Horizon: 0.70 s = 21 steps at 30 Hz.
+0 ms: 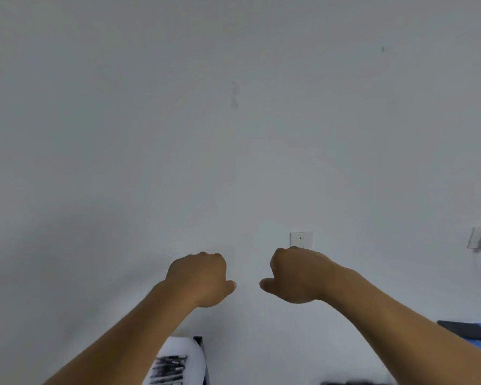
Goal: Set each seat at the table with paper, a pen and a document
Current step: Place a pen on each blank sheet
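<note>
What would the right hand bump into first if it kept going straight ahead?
Probably the wall socket: the right hand is raised with its knuckles right below it, holding nothing. How far the wall lies behind is unclear.

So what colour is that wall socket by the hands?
White. The socket shows in the head view, just above the right hand.

Two bare forearms and hands on view, nothing worn.

The left hand (200, 279) and right hand (295, 276) both appear from the back, knuckles forming a rounded ridge and a short thumb tip showing on each inner side. No sleeve, cuff, watch, ring or glove covers either arm as far as the lower frame edge. Both forearms are smooth, widening toward the elbow. Fingernails and palms cannot be inspected from this view.
</note>
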Each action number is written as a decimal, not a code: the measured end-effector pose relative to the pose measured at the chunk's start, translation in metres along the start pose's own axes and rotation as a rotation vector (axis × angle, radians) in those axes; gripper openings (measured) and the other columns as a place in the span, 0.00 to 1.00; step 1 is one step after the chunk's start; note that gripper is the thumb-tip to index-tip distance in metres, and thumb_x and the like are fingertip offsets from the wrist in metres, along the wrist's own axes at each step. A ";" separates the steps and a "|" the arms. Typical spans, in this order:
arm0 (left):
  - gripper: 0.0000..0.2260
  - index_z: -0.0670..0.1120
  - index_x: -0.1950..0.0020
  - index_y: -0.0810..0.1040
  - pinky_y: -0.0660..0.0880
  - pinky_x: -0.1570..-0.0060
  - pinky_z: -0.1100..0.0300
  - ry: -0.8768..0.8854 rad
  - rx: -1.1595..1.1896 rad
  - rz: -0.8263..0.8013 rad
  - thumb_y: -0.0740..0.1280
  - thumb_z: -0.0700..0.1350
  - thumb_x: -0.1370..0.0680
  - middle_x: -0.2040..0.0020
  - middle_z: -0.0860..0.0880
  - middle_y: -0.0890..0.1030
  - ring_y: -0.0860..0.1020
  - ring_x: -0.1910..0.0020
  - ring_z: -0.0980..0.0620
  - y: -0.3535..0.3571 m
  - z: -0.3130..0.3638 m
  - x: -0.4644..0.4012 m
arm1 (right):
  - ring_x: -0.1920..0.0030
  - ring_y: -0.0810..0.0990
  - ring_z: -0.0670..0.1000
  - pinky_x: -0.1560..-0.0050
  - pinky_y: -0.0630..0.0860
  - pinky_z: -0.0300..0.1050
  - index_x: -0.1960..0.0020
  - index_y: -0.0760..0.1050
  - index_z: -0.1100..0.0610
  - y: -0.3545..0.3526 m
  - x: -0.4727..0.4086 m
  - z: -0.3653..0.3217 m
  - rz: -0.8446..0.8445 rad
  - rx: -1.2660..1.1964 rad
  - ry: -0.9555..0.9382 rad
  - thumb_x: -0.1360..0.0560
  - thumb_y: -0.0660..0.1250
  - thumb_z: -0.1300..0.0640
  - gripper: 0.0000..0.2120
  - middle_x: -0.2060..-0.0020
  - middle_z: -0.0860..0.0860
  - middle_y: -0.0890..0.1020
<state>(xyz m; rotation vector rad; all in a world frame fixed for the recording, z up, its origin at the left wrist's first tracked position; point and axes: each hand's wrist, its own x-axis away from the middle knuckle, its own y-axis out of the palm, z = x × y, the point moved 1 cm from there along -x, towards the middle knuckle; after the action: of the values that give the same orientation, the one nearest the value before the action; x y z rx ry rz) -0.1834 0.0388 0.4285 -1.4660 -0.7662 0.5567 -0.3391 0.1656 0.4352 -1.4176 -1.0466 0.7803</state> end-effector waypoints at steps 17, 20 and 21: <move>0.21 0.49 0.61 0.69 0.73 0.58 0.57 -0.622 0.154 -0.087 0.65 0.61 0.16 0.63 0.51 0.76 0.75 0.64 0.51 0.013 -0.016 -0.114 | 0.51 0.79 0.53 0.50 0.76 0.49 0.44 0.70 0.52 0.018 -0.244 -0.004 -0.236 0.101 -0.679 0.17 0.63 0.37 0.18 0.56 0.47 0.76; 0.21 0.48 0.62 0.69 0.71 0.59 0.57 -0.702 0.175 -0.114 0.65 0.59 0.16 0.63 0.51 0.74 0.73 0.65 0.51 0.026 -0.038 -0.117 | 0.52 0.79 0.53 0.51 0.77 0.49 0.46 0.70 0.53 0.029 -0.272 -0.028 -0.279 0.105 -0.756 0.18 0.63 0.38 0.18 0.56 0.48 0.77; 0.21 0.48 0.62 0.69 0.71 0.60 0.57 -0.721 0.179 -0.123 0.66 0.59 0.16 0.63 0.51 0.74 0.72 0.66 0.52 0.034 -0.048 -0.119 | 0.53 0.79 0.53 0.53 0.76 0.49 0.47 0.69 0.53 0.034 -0.282 -0.039 -0.289 0.108 -0.781 0.18 0.63 0.38 0.18 0.57 0.48 0.77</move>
<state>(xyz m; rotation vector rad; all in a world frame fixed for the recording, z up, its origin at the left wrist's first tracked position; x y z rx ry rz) -0.2215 -0.0797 0.3837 -1.0313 -1.3165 1.0519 -0.4058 -0.1066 0.3768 -0.8306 -1.7231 1.1872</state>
